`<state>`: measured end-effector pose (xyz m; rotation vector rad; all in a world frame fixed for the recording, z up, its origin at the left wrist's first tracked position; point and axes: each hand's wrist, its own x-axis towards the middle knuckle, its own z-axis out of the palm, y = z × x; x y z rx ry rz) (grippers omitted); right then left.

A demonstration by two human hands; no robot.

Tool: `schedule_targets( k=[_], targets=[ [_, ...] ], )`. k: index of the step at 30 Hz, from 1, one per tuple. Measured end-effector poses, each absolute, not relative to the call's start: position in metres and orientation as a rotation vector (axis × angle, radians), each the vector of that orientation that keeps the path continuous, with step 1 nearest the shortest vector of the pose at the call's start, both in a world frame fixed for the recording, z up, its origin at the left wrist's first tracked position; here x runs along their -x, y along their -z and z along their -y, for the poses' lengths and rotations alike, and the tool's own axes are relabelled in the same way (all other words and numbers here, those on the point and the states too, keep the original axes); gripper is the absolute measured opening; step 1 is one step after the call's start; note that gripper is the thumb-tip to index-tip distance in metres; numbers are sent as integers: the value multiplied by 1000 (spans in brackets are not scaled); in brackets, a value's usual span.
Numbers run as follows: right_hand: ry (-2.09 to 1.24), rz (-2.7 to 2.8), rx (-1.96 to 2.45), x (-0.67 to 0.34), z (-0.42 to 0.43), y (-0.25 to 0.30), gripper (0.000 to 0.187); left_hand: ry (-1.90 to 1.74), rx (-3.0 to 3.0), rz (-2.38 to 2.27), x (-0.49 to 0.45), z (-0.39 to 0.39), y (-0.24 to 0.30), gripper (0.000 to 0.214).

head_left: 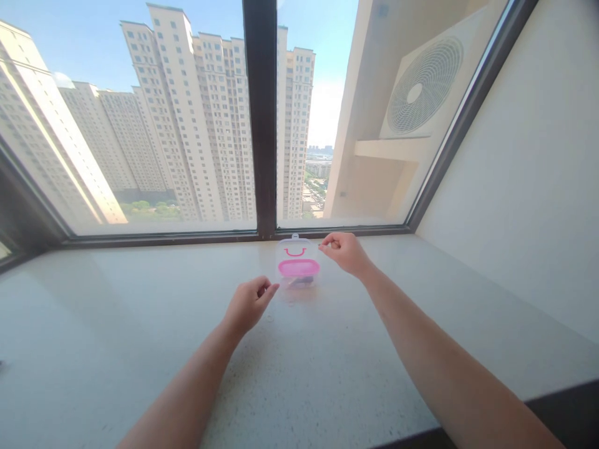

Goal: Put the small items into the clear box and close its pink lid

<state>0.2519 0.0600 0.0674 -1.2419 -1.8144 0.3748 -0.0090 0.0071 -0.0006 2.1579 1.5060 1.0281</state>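
A small clear plastic box (298, 282) with a pink rim stands on the white sill near the window. Its clear lid (286, 245), with a pink handle, is raised and leans back toward the window frame. Some dark items lie inside, too blurred to name. At the box's left front corner is my left hand (249, 302), closed, with thumb and finger at the box's edge. My right hand (345, 251) is beside the lid's right edge, its fingertips pinched on a tiny dark thing (320, 246) whose kind I cannot make out.
The pale speckled sill (318, 374) spreads around the box. Behind it rises a dark-framed window with a central post (266, 125). A white wall (524, 187) bounds the right side. A small dark object (2, 363) shows at the far left edge.
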Motion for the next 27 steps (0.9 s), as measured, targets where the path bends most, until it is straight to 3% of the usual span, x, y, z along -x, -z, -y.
schedule_targets(
  k=[2,6,19,27],
  targets=[
    [-252,2152,1370,-253,-71,-61,14,-1021,-2168,-1521,9,-7,0,38],
    [-229,2283,1407,-250,-85,-45,9,-1016,-2171,-1542,7,-5,-3,35],
    [-219,2320,1432,-239,-92,-38,12,-1005,-2172,-1571,6,-1,-7,32],
    [-208,2105,1399,-236,-63,-43,23,-1020,-2156,-1635,13,-5,-9,39]
  ],
)
